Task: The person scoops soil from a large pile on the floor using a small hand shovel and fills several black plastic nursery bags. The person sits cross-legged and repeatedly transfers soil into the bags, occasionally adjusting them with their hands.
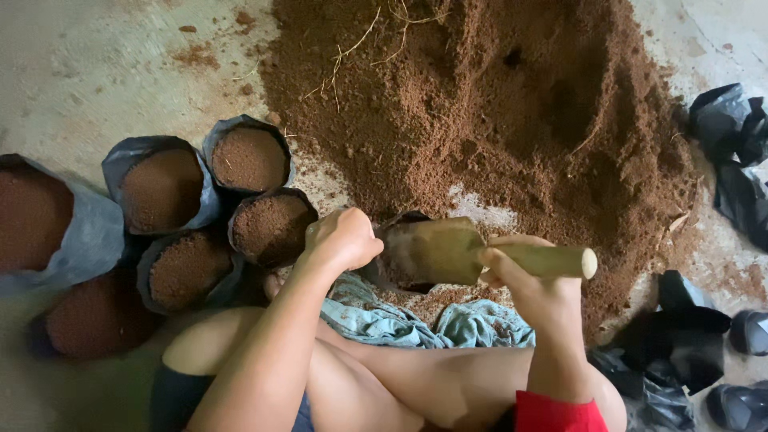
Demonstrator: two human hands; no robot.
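My right hand [524,280] grips the pale wooden handle of a hand trowel [448,252], its dirty blade tipped into the mouth of a black grow bag [388,240]. My left hand [342,238] is closed on the left rim of that bag, holding it up. Most of the bag is hidden by the blade and my hand. A big heap of reddish-brown soil [496,112] lies just beyond it on the concrete floor. A crumpled blue-green cloth [416,320] lies under the bag, over my legs.
Several black bags filled with soil [248,160] stand in a cluster at the left. Empty crumpled black bags [728,128] lie at the right edge, more of these empty bags [688,344] at lower right. My bare knees fill the bottom.
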